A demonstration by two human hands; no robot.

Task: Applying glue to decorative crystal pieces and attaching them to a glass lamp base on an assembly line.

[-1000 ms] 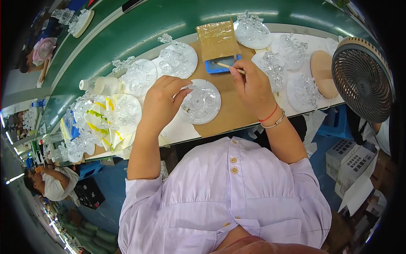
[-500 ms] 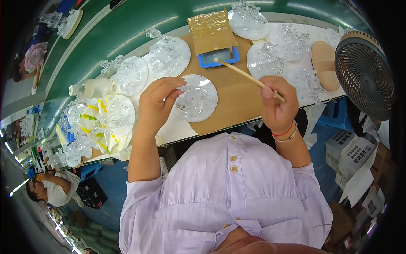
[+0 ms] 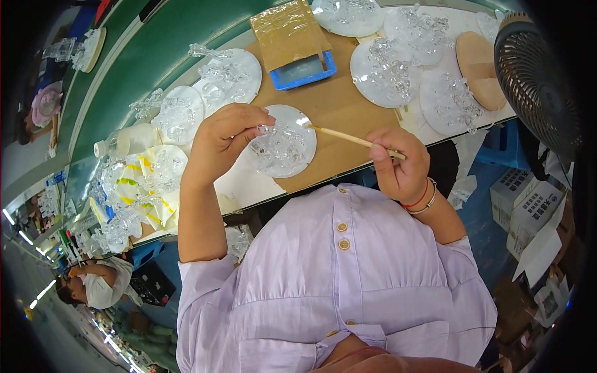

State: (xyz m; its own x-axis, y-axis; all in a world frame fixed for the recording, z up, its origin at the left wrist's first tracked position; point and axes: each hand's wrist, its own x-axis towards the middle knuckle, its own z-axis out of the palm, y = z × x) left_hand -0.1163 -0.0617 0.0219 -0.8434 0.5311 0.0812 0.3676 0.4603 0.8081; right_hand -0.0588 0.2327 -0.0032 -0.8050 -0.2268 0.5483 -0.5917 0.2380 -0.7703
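Note:
In front of me a round white disc [image 3: 305, 152] carries a clump of clear plastic pieces [image 3: 273, 149]. My left hand [image 3: 230, 130] is at the disc's left edge, thumb and fingers pinched on a small clear plastic piece [image 3: 264, 128]. My right hand [image 3: 401, 158] grips a thin wooden brush [image 3: 354, 138] near its back end. The brush slants left, its tip at or just above the disc's right rim; contact cannot be made out. Beyond the disc stands a shallow blue tray [image 3: 305, 86], partly covered by a taped cardboard flap [image 3: 289, 37].
More white discs with clear pieces stand left and right, one disc [image 3: 376, 78] near the tray. A plastic bottle [image 3: 134, 140] lies at the left beside a yellow-marked heap [image 3: 140, 186]. A black fan [image 3: 541, 93] fills the right end. Another person [image 3: 102, 280] is at far left.
My right hand has brought the brush from the blue tray down and left to the disc's right rim. My left hand stays pinched at the disc's left edge. The whole view has shifted slightly.

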